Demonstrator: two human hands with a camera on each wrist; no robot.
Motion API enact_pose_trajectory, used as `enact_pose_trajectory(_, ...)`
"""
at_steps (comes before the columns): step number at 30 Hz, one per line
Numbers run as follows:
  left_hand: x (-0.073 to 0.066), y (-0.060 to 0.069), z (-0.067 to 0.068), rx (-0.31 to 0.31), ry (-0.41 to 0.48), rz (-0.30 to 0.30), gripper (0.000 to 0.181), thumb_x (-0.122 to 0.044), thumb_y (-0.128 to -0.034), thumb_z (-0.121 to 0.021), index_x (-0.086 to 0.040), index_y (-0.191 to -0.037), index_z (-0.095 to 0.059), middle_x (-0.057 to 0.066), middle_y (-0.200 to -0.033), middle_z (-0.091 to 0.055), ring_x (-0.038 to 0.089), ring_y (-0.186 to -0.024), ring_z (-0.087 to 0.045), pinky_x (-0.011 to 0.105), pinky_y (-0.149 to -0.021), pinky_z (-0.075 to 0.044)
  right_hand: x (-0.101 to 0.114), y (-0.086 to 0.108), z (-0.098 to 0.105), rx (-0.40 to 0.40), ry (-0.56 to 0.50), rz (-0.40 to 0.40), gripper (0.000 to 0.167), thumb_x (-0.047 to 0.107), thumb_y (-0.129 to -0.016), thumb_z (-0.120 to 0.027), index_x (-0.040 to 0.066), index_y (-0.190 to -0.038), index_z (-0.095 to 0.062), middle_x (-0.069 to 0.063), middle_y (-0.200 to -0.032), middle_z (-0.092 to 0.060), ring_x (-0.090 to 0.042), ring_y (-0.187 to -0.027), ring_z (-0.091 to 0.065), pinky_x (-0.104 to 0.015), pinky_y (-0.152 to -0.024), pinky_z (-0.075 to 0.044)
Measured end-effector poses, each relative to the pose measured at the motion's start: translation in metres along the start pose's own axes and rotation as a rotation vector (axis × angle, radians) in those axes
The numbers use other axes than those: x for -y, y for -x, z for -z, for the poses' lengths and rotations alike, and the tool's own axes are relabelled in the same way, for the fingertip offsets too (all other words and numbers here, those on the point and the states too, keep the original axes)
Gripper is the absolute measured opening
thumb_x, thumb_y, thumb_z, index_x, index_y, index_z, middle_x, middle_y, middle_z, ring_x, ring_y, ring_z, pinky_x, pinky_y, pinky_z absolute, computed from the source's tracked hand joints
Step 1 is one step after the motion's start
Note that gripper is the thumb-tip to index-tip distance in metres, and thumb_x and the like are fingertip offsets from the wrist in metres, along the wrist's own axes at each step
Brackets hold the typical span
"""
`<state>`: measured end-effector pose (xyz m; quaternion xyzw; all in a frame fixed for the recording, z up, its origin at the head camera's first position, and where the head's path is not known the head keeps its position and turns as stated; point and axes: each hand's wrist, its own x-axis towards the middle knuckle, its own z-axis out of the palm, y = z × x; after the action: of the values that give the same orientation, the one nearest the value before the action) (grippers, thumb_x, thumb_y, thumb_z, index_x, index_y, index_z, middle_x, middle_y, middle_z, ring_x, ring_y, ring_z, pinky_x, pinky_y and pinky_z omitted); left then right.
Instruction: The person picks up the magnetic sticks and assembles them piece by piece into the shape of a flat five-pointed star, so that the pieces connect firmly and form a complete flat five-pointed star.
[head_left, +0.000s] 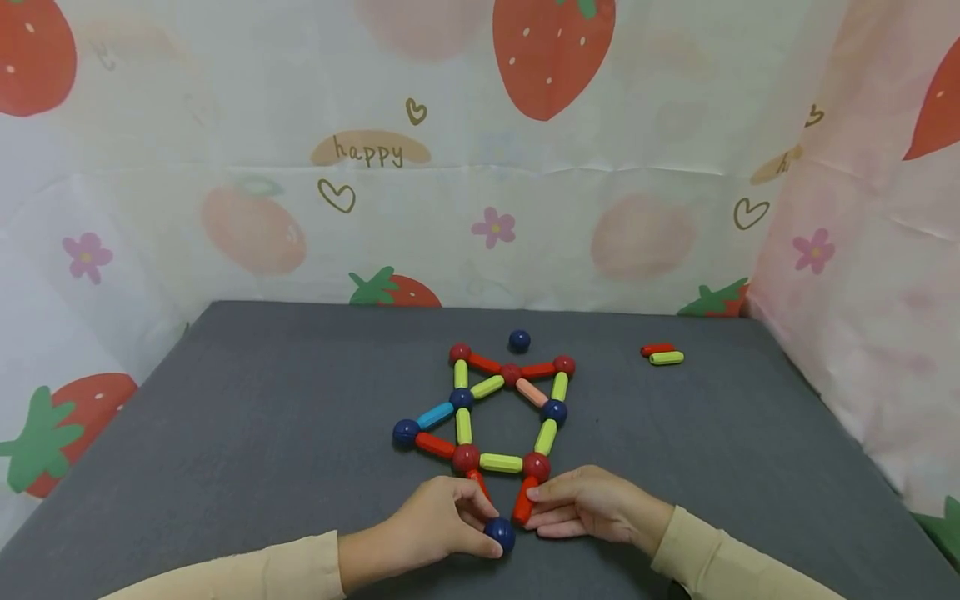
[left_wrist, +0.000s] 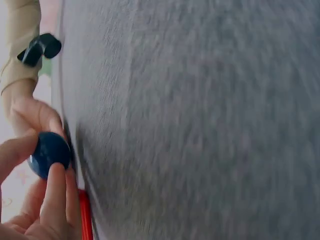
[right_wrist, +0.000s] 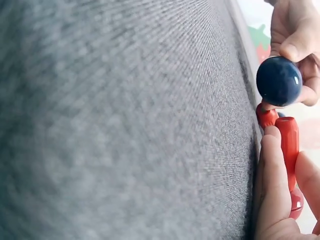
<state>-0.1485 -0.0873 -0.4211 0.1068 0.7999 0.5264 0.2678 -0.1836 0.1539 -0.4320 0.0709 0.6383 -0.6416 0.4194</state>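
My left hand pinches a dark blue ball between thumb and fingers at the near end of a flat figure of rods and balls. In the right wrist view this ball is beside the free end of a red rod. My right hand holds that red rod between thumb and fingers. Its far end meets a red ball. A second red rod runs from another red ball toward me, partly hidden by my left fingers.
The figure continues beyond my hands with a yellow-green rod, a light blue rod and a pink rod. A loose blue ball lies behind it. Loose red and yellow-green rods lie at the back right of the grey table.
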Motion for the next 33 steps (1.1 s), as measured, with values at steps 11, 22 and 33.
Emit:
enact_pose_trajectory(11,-0.001,0.0,-0.01,-0.067,-0.064,-0.019,0.02,-0.011,-0.0769,-0.085,-0.008,-0.093,-0.075,-0.002,-0.08,-0.07,0.01,-0.072,-0.061,0.022,-0.063,-0.052,-0.001,-0.002,0.002,0.018,-0.019,-0.018,0.028,0.02,-0.098,-0.063,0.0,-0.117,-0.069,-0.003,-0.091,-0.077,-0.01,-0.084,-0.075,-0.028,-0.082,-0.06)
enact_pose_trajectory(22,-0.006,0.001,-0.012,-0.056,-0.075,-0.006,0.018,-0.011,-0.0777,-0.085,-0.008,-0.094,-0.076,-0.001,-0.078,-0.07,0.012,-0.07,-0.063,0.022,-0.061,-0.052,-0.001,-0.003,0.003,0.012,-0.009,-0.019,0.028,0.02,-0.098,-0.063,0.0,-0.117,-0.07,-0.004,-0.093,-0.077,-0.011,-0.087,-0.075,-0.029,-0.084,-0.06)
enact_pose_trajectory(33,-0.004,0.002,-0.004,-0.075,-0.039,-0.034,0.023,-0.015,-0.0787,-0.084,-0.006,-0.097,-0.075,-0.001,-0.082,-0.072,0.011,-0.072,-0.065,0.023,-0.062,-0.054,-0.001,-0.001,0.002,0.022,-0.004,-0.004,0.027,0.019,-0.098,-0.063,0.0,-0.116,-0.071,-0.004,-0.094,-0.077,-0.01,-0.087,-0.075,-0.029,-0.084,-0.06)
